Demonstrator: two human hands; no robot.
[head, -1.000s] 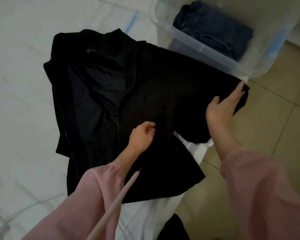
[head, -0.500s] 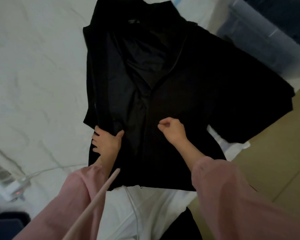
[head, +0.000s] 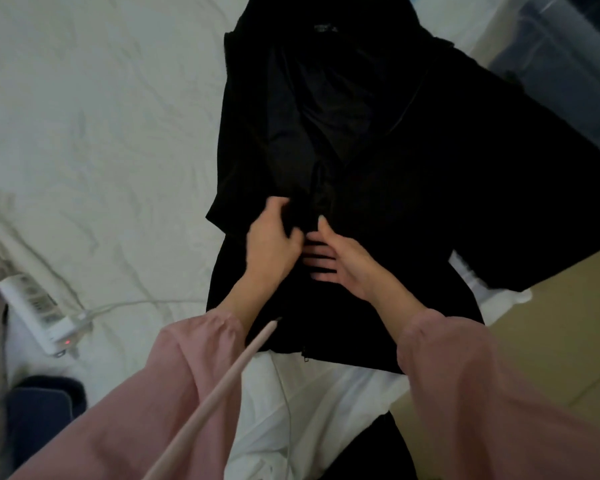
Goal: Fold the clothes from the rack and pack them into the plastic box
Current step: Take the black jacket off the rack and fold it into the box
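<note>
A black jacket [head: 378,188] lies spread face up on a bed covered with a white sheet [head: 101,133], collar away from the person and hem toward them, so the whole front is within reach for squaring up before any fold is made. One sleeve fans out wide on the right of the jacket and hangs past the bed's edge over the tan floor [head: 551,341].

Both hands meet at the jacket's front opening, about halfway down its length. The left hand [head: 271,244] has its grip curled, fingers pinching a bunch of the left front panel near the zip line, apparently to draw that panel toward the centre. The right hand [head: 347,265] lies flat with its grip spread, fingers pointing across toward the left hand, pressing the right panel down so the cloth does not slide while the other side is pulled. Judged from this, the step in hand is closing and flattening the front.

The plastic box [head: 568,64] stands beyond the jacket's spread sleeve, at the far right; its contents cannot be made out. A white power strip [head: 35,313] rests on the sheet well left of the jacket's hem.
</note>
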